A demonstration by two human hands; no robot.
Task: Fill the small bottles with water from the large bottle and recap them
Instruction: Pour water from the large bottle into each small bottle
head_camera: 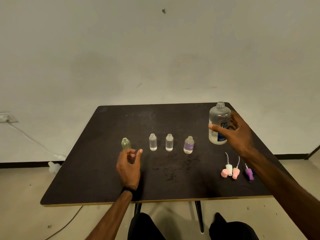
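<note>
On dark matte table (103, 170), right hand (239, 135) touches clear round large bottle (218, 123).

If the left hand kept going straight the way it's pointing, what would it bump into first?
Most likely the greenish small bottle, standing open just beyond the left hand; its fingertips seem just short of it, though depth is unclear.

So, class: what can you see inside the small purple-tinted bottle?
The purple-tinted bottle stands uncapped on the table. Clear liquid shows near its bottom, with a purple tint in the middle. How full it is cannot be told. No spray tube is inside it.
</note>
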